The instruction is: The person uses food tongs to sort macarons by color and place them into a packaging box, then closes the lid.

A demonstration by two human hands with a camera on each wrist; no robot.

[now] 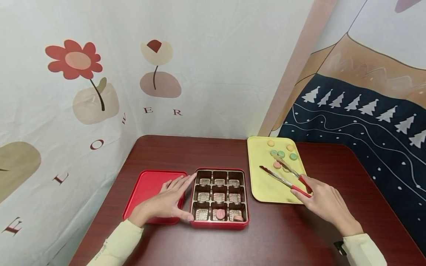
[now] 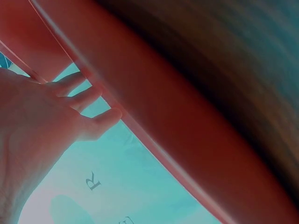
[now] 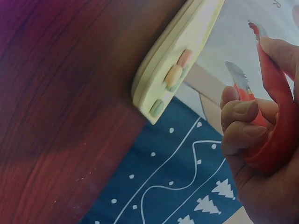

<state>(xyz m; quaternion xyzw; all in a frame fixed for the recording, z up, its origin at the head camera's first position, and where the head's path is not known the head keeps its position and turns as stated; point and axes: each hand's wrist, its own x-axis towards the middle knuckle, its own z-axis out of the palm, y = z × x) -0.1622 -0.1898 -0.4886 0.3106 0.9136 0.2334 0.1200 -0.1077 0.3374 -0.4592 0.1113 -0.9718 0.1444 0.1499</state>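
- R grip (image 1: 324,202): grasping red-handled tongs (image 1: 282,180); tongs arms spread, nothing pinched AFAICT.
- L grip (image 1: 168,199): fingers straight, not clasping; tips + thumb on L side of red box (image 1: 219,224), prob. steadying it.
- Pink macaron (image 1: 277,165): on yellow tray (image 1: 263,188), R of box, betw. tongs arms in head view; green macarons (image 1: 293,156) around/just far of it, yellow macarons (image 1: 271,143) mostly farther.
- Box: 9 compts; pink pcs in near-mid (image 1: 220,213) and near-R (image 1: 238,218). Red lid (image 1: 144,188) on worktop (image 1: 216,147), L of box, partly behind L grip.
- For a clean pick: I'd center tips on one pc, come in low, squeeze lightly (shells may crack), avoid nudging neighbors.
- Hard to see: tip height over tray unclear; one yellow pc partly under far tongs arm; near-R pc partly cut off by box wall; L wrist view shows no compts.
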